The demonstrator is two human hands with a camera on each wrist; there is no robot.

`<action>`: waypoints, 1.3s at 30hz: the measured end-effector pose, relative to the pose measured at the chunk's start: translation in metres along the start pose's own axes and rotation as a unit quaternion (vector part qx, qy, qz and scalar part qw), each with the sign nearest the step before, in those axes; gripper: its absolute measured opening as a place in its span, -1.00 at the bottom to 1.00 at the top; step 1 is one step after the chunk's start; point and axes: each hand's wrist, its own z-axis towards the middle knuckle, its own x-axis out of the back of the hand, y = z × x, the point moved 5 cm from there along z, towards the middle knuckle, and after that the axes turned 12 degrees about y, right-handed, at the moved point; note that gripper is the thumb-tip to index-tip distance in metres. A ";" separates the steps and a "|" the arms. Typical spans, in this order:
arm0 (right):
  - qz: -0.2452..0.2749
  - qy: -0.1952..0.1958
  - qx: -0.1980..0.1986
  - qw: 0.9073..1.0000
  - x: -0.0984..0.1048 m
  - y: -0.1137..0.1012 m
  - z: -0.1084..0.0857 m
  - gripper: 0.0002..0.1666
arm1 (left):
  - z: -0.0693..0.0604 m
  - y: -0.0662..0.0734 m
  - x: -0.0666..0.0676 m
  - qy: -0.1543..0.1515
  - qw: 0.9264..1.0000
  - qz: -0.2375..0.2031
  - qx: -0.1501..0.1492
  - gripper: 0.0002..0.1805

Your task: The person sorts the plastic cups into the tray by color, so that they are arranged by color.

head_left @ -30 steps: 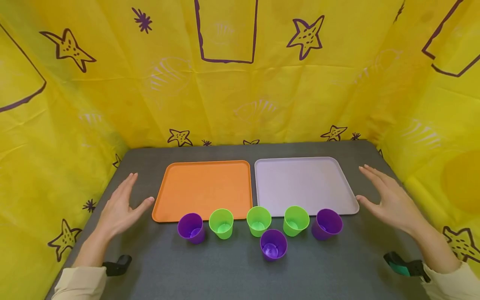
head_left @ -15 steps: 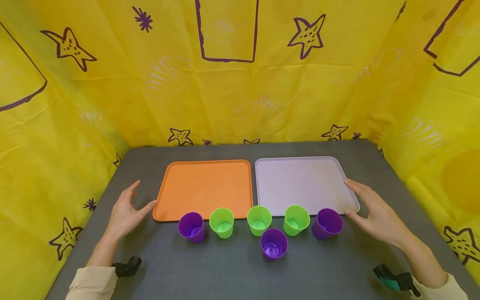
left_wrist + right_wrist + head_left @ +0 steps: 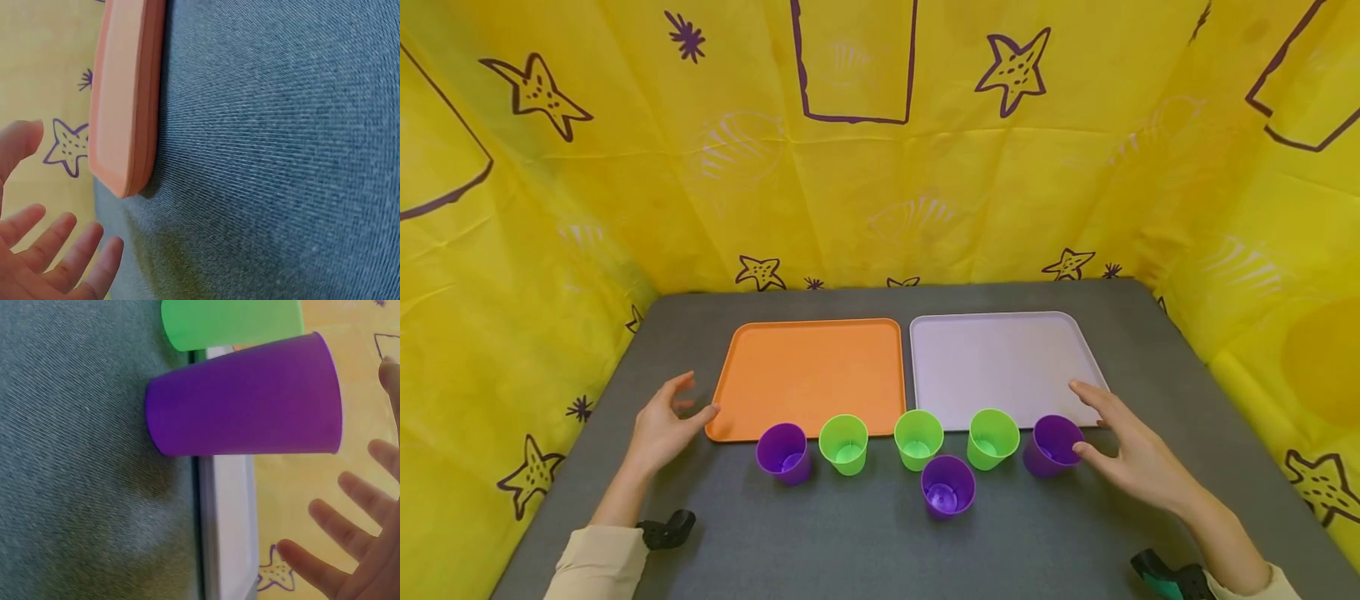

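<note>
My right hand (image 3: 1138, 458) is nearest the rightmost purple cup (image 3: 1052, 447), fingers spread and holding nothing. In the right wrist view a gap shows between the fingers and that purple cup (image 3: 244, 403). My left hand (image 3: 664, 427) hovers by the near left corner of the orange tray (image 3: 808, 375); the left wrist view shows its relaxed fingers apart from the tray's corner (image 3: 122, 150). Upright in a row stand another purple cup (image 3: 784, 454) and three green cups, left (image 3: 843, 446), middle (image 3: 918, 440) and right (image 3: 993, 439). One more purple cup (image 3: 947, 489) stands in front of them.
Beside the orange tray lies a pale lilac tray (image 3: 1000, 362), behind the right part of the row. Both rest on a dark grey cloth-covered table (image 3: 820, 550). Yellow patterned fabric (image 3: 850, 192) hangs at the back and both sides.
My right hand has moved left and nearer, from beside the lilac tray to the rightmost purple cup. The left hand has shifted right and nearer, toward the orange tray's corner. The cups stay put.
</note>
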 end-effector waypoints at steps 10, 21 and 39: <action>0.037 -0.015 -0.035 0.999 -0.010 -0.005 -0.008 0.02 | 0.000 -0.005 -0.007 -0.019 0.999 0.002 0.036 -0.21; 0.036 -0.015 -0.036 0.999 -0.023 -0.002 -0.016 0.01 | 0.002 -0.009 -0.013 -0.038 0.994 -0.042 0.097 -0.32; 0.069 -0.028 -0.088 0.993 -0.034 0.001 -0.021 -0.10 | 0.002 -0.014 -0.023 -0.045 0.987 -0.095 0.122 -0.45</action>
